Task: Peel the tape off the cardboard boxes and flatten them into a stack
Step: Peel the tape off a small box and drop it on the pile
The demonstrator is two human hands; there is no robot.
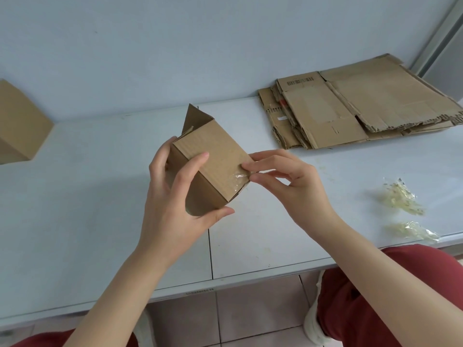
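One box (213, 166) | left hand (175, 199) grips it | right hand (290, 181) pinches tape (240, 177)

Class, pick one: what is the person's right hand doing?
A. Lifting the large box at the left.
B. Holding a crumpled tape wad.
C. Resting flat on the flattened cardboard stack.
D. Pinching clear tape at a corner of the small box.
D: the right hand pinches the clear tape at the corner of the small cardboard box, which the left hand grips.
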